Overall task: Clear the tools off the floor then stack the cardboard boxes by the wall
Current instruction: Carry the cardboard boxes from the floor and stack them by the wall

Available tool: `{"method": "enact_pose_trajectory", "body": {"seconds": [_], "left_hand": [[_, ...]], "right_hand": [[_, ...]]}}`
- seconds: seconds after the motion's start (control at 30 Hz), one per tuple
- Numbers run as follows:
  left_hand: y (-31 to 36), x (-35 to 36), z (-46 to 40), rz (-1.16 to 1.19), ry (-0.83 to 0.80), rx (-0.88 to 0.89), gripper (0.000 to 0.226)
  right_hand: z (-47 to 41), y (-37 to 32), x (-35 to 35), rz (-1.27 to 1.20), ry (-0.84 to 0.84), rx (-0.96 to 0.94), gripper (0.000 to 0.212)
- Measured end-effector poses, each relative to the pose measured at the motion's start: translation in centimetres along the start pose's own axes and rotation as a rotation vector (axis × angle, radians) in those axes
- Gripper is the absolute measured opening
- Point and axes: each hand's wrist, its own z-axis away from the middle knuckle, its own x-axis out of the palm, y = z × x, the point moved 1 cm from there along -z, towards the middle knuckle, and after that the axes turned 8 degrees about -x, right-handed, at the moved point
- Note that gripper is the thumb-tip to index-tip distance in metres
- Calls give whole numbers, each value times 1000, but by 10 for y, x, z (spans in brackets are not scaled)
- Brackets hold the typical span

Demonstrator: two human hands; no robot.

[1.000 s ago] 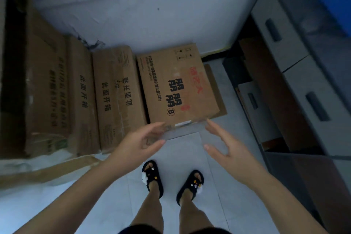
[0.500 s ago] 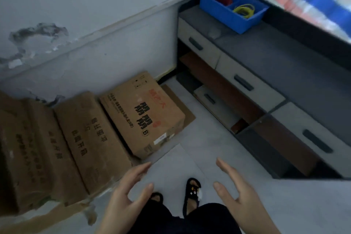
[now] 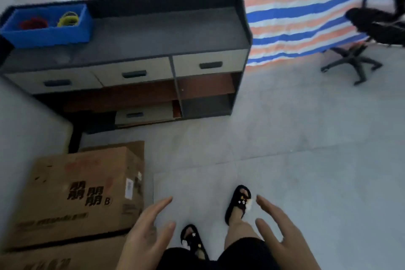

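Head view: cardboard box [image 3: 76,195] sits on the floor [image 3: 306,160] lower left, by the wall, another box [image 3: 54,258] just beside it. Looks stiff, bulky, weight unclear; best gripped at opposite side edges. Left hand [image 3: 146,234] and right hand [image 3: 282,237] held forward, palms facing, fingers spread, holding nothing. Cabinet [image 3: 135,55] beyond.

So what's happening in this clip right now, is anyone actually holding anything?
No. A person stands on the tiled floor with both hands open and empty: the left hand is beside a printed cardboard box that sits on the floor, and the right hand is out over bare tile. A low cabinet ahead carries a blue bin with coiled red and yellow items inside. No tools are visible on the floor. An office chair stands at the far right.
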Motion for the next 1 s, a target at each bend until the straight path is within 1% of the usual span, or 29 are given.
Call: {"method": "enact_pose_trajectory", "body": {"seconds": [0.07, 0.13, 0.27, 0.33, 0.37, 0.43, 0.53, 0.63, 0.73, 0.87, 1.0], "left_hand": [[16, 22, -2, -51, -108, 69, 57], [34, 49, -1, -108, -201, 139, 49], [61, 117, 3, -189, -311, 268, 45], [77, 161, 8, -205, -359, 323, 46], [86, 186, 12, -204, -387, 354, 48], [108, 242, 26, -221, -443, 409, 53], [132, 322, 46, -225, -555, 455, 48], [155, 381, 66, -248, -635, 531, 47], [180, 427, 73, -248, -675, 564, 44], [204, 488, 70, -299, -731, 631, 44], [230, 552, 59, -321, -783, 635, 44]], "right_hand": [[32, 10, -21, -9, 116, 78, 44], [58, 20, -43, -21, 224, 148, 40], [103, 41, -99, 2, 390, 221, 49], [125, 55, -133, 1, 462, 274, 40], [138, 60, -153, 7, 501, 299, 43], [164, 76, -196, 30, 604, 350, 59], [203, 104, -249, 22, 729, 402, 62], [232, 125, -289, 21, 812, 418, 57], [249, 144, -325, 10, 905, 427, 59], [255, 177, -362, -2, 953, 489, 59], [242, 212, -408, 3, 980, 494, 57]]}}
